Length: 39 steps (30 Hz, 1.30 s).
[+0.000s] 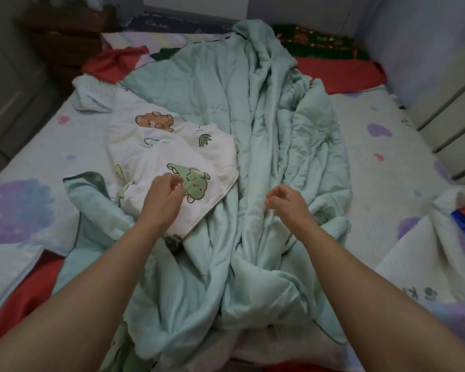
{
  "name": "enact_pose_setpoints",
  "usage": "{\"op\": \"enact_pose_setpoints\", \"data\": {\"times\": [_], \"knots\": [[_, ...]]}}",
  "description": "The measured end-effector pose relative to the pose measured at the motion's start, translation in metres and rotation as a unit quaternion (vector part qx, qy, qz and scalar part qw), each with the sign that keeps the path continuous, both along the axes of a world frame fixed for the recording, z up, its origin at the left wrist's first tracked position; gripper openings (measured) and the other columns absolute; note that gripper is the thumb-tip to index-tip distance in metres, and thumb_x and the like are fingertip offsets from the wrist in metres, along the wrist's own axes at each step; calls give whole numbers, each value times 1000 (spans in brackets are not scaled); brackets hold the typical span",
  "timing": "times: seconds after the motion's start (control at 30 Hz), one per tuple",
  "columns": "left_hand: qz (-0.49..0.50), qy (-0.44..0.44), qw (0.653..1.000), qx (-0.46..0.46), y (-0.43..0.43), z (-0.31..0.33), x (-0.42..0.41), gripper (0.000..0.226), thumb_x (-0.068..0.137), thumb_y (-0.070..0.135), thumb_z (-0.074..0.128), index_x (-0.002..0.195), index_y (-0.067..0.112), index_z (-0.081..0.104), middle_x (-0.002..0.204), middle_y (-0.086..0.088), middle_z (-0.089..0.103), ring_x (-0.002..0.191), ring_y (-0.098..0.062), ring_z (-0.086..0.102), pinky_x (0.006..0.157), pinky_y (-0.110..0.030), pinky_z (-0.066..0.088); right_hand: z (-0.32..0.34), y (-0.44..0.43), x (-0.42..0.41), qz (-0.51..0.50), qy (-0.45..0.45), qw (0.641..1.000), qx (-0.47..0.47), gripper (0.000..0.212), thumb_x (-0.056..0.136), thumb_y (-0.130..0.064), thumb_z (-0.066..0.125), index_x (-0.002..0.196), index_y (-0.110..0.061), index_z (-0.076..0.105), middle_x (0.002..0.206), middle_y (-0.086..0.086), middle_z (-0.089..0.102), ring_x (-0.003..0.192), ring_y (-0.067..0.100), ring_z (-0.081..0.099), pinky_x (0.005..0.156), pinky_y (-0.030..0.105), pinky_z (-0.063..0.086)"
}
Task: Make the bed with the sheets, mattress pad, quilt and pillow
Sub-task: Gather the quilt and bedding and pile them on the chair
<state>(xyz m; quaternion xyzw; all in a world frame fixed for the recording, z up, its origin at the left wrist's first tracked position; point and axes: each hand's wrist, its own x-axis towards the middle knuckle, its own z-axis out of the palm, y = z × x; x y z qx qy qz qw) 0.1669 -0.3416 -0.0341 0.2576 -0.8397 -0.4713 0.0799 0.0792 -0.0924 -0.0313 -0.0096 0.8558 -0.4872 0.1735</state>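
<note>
**Quilt bunched down the middle, both hands over it**

Your quilt (pixel 266 124) lies in a rope-like heap along the centre of the bed. Its long axis runs from your body straight away to the far head end, where the top rides up in a peak. The side that shows is mint green. On your left a flap is turned over, so the white cartoon-printed face (pixel 172 154) looks up. That fold-over and the deep lengthwise creases suggest it has not yet been spread to either side.

Your left hand (pixel 163 196) hangs over the printed flap with its fingers curled. Your right hand (pixel 283 204) is over a green ridge, thumb and fingers drawn together. Whether either one actually pinches cloth, I cannot tell from this view. With 1 hand on each side of the central ridge, you are well set to take 2 edges and pull the quilt wide.

Under it the mattress pad (pixel 387 146), pale with purple blotches, covers most of the bed. Its 2 near corners are flipped up, baring the red sheet (pixel 24 288). You likely need to flatten those before the quilt goes out.
</note>
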Motion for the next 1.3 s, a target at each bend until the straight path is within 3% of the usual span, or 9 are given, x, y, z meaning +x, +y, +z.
{"op": "enact_pose_setpoints", "data": {"times": [0.23, 0.4, 0.47, 0.6, 0.7, 0.8, 1.0, 1.17, 1.3], "knots": [[46, -156, 972, -168, -28, -27, -74, 85, 86, 49, 57, 150, 18, 11, 157, -14, -1, 145, -33, -7, 117, -48, 2, -29, -24, -83, -5, 18, 993, 120, 69, 86, -38, 63, 142, -13, 33, 144, 13, 33, 129, 31, 38, 108, 45, 34], [59, -239, 963, -114, -39, -47, -100, 123, 70, 48, 76, 147, 31, -18, 151, -11, -33, 141, -43, -19, 109, -61, 18, -50, -51, -116, 3, -17, 989, 146, 101, 81, -45, 69, 152, -14, 4, 155, 15, 15, 141, 31, 23, 116, 41, 24], [53, -244, 963, -99, -46, -57, -104, 122, 75, 25, 76, 145, 32, -24, 153, -19, -26, 141, -46, 11, 106, -50, 31, -59, -57, -122, 14, -23, 986, 163, 104, 84, -28, 70, 152, -16, -8, 154, 17, 18, 138, 31, 29, 113, 35, 28], [26, -210, 962, -170, -56, -67, -102, 101, 84, 9, 57, 147, 21, -21, 129, -24, 50, 108, -39, 54, 85, -40, 43, -62, -64, -122, 2, -21, 988, 155, 88, 90, -2, 47, 151, -18, -14, 151, 17, 27, 132, 30, 37, 104, 29, 32], [16, -186, 966, -179, -56, -63, -99, 79, 81, 9, 53, 150, 17, 15, 125, -20, 55, 113, -38, 52, 88, -42, 44, -55, -61, -118, -21, 10, 994, 110, 77, 86, -4, 46, 153, -13, 11, 151, 14, 31, 135, 27, 36, 108, 28, 29], [11, -129, 979, -158, -46, -50, -90, 35, 72, 6, 51, 104, 15, 59, 105, -15, 65, 101, -37, 59, 80, -40, 49, -41, -51, -113, -35, 65, 994, 75, 57, 75, -2, 47, 131, -5, 53, 124, 15, 60, 114, 28, 57, 90, 26, 45], [-28, -89, 983, -156, -13, -10, -54, 15, 70, 14, 48, 79, 17, 59, 84, -6, 65, 83, -30, 60, 73, -37, 51, -6, -30, -72, -14, 168, 982, 84, 23, 51, -13, 38, 66, -18, 54, 67, 0, 57, 69, 19, 55, 62, 29, 43], [-28, -55, 982, -179, 7, 22, -1, 16, 76, 7, 49, 64, 19, 51, 75, -4, 60, 81, -30, 58, 67, -33, 44, 26, -13, -11, -10, 233, 967, 105, 19, 54, -15, 36, 62, -32, 35, 71, -3, 42, 71, 13, 41, 63, 25, 29], [-38, -28, 989, -142, 23, 60, 50, 11, 59, 18, 38, 55, 23, 46, 68, 0, 58, 78, -30, 57, 67, -35, 47, 51, -3, 48, -6, 296, 955, 24, 21, 57, -6, 37, 63, -17, 54, 68, -6, 47, 68, 20, 51, 62, 29, 40]]}}
